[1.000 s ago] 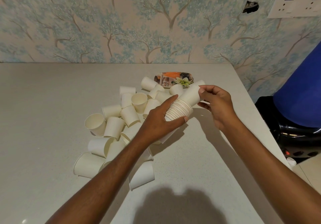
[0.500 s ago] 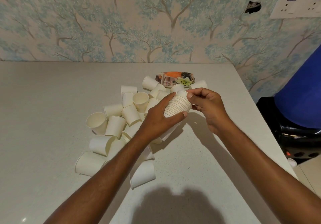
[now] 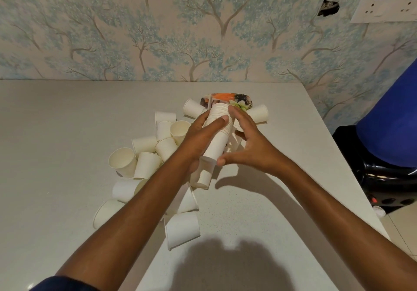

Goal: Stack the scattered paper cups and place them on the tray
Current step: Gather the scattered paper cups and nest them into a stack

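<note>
Tree-patterned wallpaper (image 3: 140, 31) behind a pale speckled counter (image 3: 56, 132).

The stack of cups (image 3: 217, 136) has swung round and now points toward the far tray (image 3: 222, 96). The right hand (image 3: 252, 150) has dropped its pinch, fingers now straight alongside the stack.

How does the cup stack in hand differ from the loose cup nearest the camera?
The cup stack is many nested cups, rims ridged; the nearest loose cup is single. The cup stack is gripped, tilted, by the left hand; the nearest loose cup lies on its side on the table. Both are white paper.
</note>
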